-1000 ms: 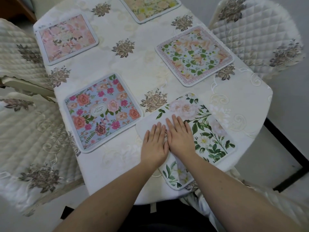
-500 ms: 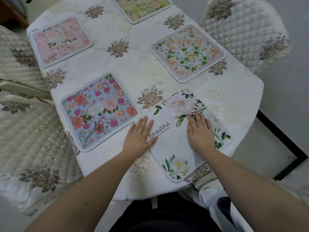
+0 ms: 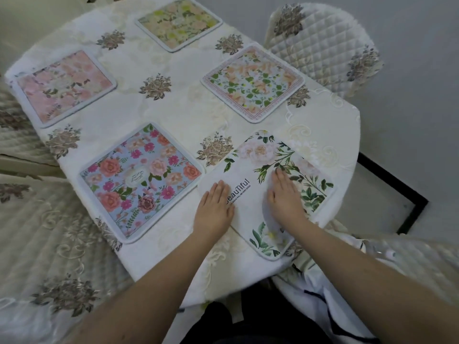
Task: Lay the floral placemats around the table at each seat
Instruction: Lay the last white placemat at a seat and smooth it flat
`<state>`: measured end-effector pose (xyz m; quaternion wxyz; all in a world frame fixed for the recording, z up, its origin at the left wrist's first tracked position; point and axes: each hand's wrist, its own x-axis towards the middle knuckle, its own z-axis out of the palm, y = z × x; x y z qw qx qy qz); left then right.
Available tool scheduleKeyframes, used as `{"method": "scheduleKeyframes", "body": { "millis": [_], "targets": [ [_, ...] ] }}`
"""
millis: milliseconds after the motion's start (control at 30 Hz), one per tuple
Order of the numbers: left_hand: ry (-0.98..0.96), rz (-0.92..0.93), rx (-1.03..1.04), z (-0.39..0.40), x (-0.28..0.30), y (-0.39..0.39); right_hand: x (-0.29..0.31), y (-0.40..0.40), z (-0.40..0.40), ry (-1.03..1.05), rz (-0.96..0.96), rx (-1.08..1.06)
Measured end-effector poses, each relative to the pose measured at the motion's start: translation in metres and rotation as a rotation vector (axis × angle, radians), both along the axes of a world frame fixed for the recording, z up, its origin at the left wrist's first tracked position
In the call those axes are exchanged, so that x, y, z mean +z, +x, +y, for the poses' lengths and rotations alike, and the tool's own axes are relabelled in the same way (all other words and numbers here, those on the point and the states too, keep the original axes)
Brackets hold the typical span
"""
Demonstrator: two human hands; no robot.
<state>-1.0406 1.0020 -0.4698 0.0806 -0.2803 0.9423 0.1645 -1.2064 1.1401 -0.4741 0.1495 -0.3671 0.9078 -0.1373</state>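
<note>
Oval table (image 3: pixel 173 115) under an embroidered cloth, quilted chairs around it. Five floral placemats down: four lying at seats along the far end and both sides, the fifth, a white leafy placemat (image 3: pixel 268 192), at the near right edge, long axis skewed to that edge. Left hand (image 3: pixel 214 207) flat on its left end, right hand (image 3: pixel 285 194) flat mid-mat, fingers straight, gripping nothing. Probably a last squaring turn; near corner seemingly overhanging the rim.
</note>
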Motion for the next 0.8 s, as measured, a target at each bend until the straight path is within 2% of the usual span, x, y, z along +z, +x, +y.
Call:
{"method": "scheduleKeyframes", "body": {
  "millis": [100,267,433,800],
  "targets": [
    [0.032,0.024,-0.076,0.032,-0.006,-0.007,-0.005,0.046,-0.008,-0.066,-0.017,0.029],
    [0.014,0.024,-0.195,0.052,-0.021,0.0,-0.024,0.063,0.015,0.071,0.091,0.064],
    [-0.042,-0.032,-0.279,0.032,-0.027,0.003,-0.02,0.036,0.027,0.091,0.115,0.035],
    [-0.07,-0.065,-0.236,-0.025,-0.023,-0.014,-0.023,-0.042,0.07,0.073,0.121,-0.181]
  ]
}}
